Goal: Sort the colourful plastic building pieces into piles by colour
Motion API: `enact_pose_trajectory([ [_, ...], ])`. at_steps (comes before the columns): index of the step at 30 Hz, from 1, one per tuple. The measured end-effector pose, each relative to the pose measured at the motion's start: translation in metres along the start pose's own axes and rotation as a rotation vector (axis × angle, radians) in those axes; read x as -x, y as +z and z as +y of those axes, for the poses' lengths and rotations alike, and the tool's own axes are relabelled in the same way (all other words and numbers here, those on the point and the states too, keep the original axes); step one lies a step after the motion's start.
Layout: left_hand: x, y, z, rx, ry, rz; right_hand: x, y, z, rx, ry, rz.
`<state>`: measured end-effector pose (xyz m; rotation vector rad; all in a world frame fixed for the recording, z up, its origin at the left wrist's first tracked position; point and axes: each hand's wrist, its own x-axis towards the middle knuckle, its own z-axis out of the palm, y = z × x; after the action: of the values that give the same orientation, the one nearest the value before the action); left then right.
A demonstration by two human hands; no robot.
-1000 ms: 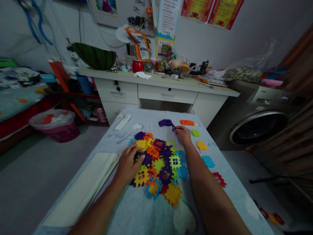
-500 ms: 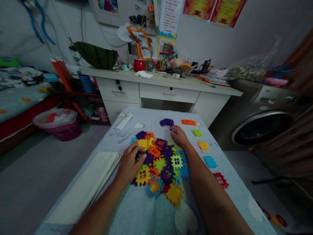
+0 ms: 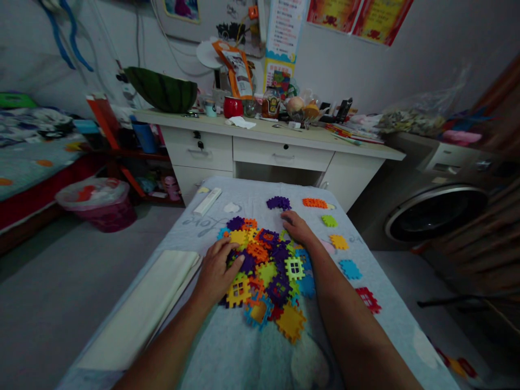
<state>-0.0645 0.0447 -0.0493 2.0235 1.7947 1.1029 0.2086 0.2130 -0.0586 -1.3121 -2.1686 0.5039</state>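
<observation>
A heap of colourful interlocking plastic building tiles lies mid-table, with a yellow window tile and a pale green window tile on it. My left hand rests on the heap's left side, fingers spread, beside a purple tile. Beyond the heap's far right edge, my right hand has its fingers loosely bent, with nothing visible in them. Just past its fingertips lies a row of purple tiles. To the right are an orange row of tiles and single green, yellow, blue and red tiles.
The tiles lie on a cloth-covered table. A folded white cloth lies along its left side, and a white remote-like strip sits at the far left. Behind stand a cluttered white desk and a washing machine.
My right hand has drawn back slightly from the purple row, towards me. My left hand stays on the heap. The camera view has shifted a little.
</observation>
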Motion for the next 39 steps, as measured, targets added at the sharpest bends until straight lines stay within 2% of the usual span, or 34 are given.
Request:
enact_pose_trajectory([
  [5, 0.0, 0.0, 0.001, -0.002, -0.003, 0.007, -0.001, -0.001, -0.006, -0.065, -0.003, 0.001],
  [8, -0.001, 0.0, 0.002, 0.003, -0.001, 0.008, -0.001, -0.004, -0.009, 0.114, 0.124, 0.035],
  [11, -0.001, -0.001, 0.003, 0.005, 0.0, 0.004, 0.0, -0.006, -0.013, 0.259, 0.212, 0.009],
  [18, 0.0, -0.001, 0.002, 0.015, -0.009, 0.005, 0.0, -0.004, -0.014, 0.182, 0.064, -0.082],
  [24, 0.0, -0.001, 0.001, 0.02, -0.006, -0.004, 0.001, -0.007, -0.01, 0.221, 0.21, 0.009],
  [29, -0.001, -0.003, 0.004, 0.023, -0.019, -0.008, 0.004, -0.017, -0.021, 0.106, 0.09, -0.082],
  [34, -0.001, -0.005, 0.007, 0.036, -0.018, -0.007, 0.004, -0.025, -0.048, -0.143, 0.005, -0.288],
  [39, -0.001, -0.006, 0.008, 0.033, -0.018, -0.012, 0.005, -0.024, -0.063, -0.239, 0.03, -0.363],
])
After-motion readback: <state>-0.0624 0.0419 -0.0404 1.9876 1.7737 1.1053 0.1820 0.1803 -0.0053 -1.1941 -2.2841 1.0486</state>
